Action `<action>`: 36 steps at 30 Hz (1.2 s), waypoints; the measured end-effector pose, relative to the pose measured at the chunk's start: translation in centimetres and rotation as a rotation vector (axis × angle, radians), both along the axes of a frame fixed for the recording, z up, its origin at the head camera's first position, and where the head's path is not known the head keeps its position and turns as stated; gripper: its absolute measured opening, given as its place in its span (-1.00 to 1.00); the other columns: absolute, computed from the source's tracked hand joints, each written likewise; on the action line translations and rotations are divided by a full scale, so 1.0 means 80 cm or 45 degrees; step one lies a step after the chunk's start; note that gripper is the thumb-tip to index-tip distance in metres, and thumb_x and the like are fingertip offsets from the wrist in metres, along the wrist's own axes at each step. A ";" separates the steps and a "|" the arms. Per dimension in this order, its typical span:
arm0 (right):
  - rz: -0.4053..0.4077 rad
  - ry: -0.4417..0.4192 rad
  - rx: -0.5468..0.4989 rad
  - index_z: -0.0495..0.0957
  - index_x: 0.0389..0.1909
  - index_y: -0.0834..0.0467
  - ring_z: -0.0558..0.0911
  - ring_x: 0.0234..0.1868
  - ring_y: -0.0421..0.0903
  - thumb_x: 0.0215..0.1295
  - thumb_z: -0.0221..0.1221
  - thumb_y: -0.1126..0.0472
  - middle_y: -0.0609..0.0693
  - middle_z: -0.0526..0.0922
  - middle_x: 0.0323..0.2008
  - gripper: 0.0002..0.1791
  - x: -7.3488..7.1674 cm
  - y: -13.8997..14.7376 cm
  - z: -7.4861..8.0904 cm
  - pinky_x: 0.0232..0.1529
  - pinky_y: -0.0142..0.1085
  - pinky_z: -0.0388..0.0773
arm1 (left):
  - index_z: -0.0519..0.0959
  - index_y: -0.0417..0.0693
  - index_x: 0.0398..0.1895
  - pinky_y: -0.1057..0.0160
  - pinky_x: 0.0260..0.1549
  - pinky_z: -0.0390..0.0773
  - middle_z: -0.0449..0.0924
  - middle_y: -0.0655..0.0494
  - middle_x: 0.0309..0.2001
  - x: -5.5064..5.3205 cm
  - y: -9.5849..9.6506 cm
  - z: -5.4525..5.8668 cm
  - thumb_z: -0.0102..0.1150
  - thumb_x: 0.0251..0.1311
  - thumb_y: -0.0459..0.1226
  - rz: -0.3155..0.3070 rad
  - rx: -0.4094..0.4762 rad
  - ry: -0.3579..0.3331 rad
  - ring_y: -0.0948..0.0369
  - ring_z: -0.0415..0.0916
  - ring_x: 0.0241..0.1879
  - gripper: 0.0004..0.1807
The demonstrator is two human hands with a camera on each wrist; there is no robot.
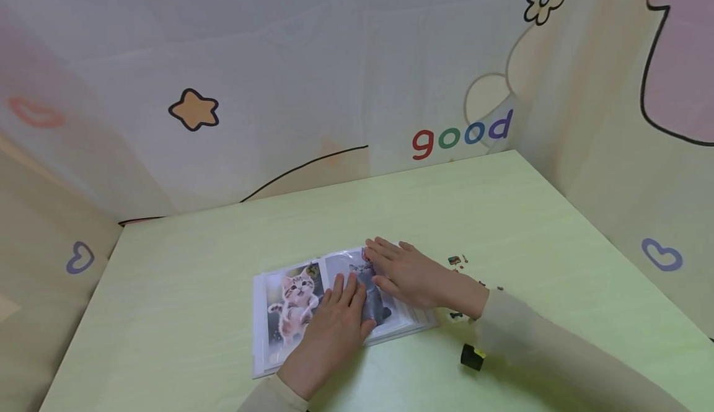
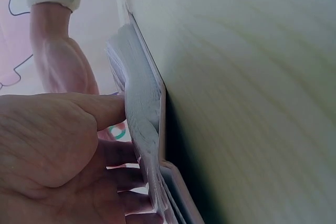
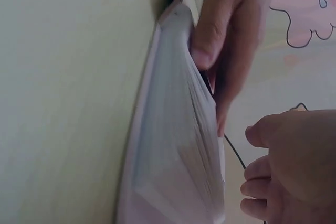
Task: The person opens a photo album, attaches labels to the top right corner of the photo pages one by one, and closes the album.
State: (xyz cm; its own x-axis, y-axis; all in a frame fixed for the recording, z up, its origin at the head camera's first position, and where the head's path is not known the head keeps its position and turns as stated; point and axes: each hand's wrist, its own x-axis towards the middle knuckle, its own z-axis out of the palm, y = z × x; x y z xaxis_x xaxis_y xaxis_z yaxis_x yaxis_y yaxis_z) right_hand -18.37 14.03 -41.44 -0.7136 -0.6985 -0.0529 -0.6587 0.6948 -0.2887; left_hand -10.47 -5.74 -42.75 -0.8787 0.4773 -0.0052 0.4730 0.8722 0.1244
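A photo album [image 1: 259, 331] lies open on the table, its pages in clear sleeves. The left page carries a picture of a pale striped kitten [image 1: 298, 303], the right page one of a grey cat [image 1: 375, 303]. My left hand [image 1: 337, 325] rests with straight fingers on the album near the fold, partly covering both pages. Over the upper right of the right page is my right hand [image 1: 415, 276], fingers extended, hiding part of the cat picture. Seen edge-on in the left wrist view, the thick stack of pages [image 2: 139, 82] has the left fingertips right at it.
Several small colourful pieces [image 1: 454, 260] lie to the right of the album, some partly behind the right wrist. A small black object with a yellow part [image 1: 472, 357] sits below the right forearm. Printed cloth walls [image 1: 307, 90] border the pale green table [image 1: 184, 288].
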 end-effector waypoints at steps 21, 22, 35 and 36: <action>-0.053 0.063 0.204 0.12 0.61 0.24 0.03 0.62 0.11 0.63 -0.04 -0.09 0.14 0.07 0.62 -0.27 -0.006 -0.011 -0.018 0.47 0.28 0.10 | 0.36 -0.33 0.47 -0.15 0.39 0.30 0.20 -0.31 0.53 0.001 0.002 0.001 0.14 0.49 -0.05 0.008 -0.009 -0.026 -0.22 0.13 0.52 -0.32; -0.054 0.060 0.203 0.12 0.61 0.25 0.03 0.62 0.12 0.63 -0.04 -0.09 0.15 0.07 0.62 -0.27 -0.008 -0.011 -0.018 0.47 0.28 0.11 | 0.37 -0.33 0.47 -0.14 0.39 0.31 0.20 -0.31 0.52 0.001 0.002 0.001 0.14 0.48 -0.05 0.005 -0.010 -0.020 -0.21 0.13 0.52 -0.32; -0.018 -0.049 0.097 0.11 0.59 0.31 0.04 0.61 0.17 0.63 -0.03 -0.08 0.22 0.08 0.61 -0.25 -0.032 -0.005 -0.017 0.45 0.29 0.13 | 0.36 -0.34 0.46 -0.15 0.39 0.31 0.20 -0.31 0.52 0.000 0.000 0.000 0.14 0.49 -0.04 0.008 -0.013 -0.006 -0.22 0.13 0.52 -0.32; -0.011 -0.047 0.087 0.11 0.59 0.32 0.06 0.61 0.18 0.63 -0.02 -0.08 0.23 0.09 0.60 -0.25 -0.033 -0.004 -0.018 0.44 0.29 0.14 | 0.37 -0.34 0.46 -0.15 0.39 0.31 0.20 -0.31 0.52 0.000 0.000 0.000 0.14 0.49 -0.04 0.009 -0.012 -0.005 -0.22 0.13 0.52 -0.32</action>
State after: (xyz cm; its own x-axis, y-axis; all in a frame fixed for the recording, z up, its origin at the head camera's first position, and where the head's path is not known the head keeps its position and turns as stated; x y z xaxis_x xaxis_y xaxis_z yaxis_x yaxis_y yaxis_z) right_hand -20.98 13.67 -42.84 -0.7165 -0.6860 -0.1267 -0.6421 0.7195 -0.2648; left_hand -10.44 -5.75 -42.72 -0.8820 0.4710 -0.0134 0.4663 0.8767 0.1180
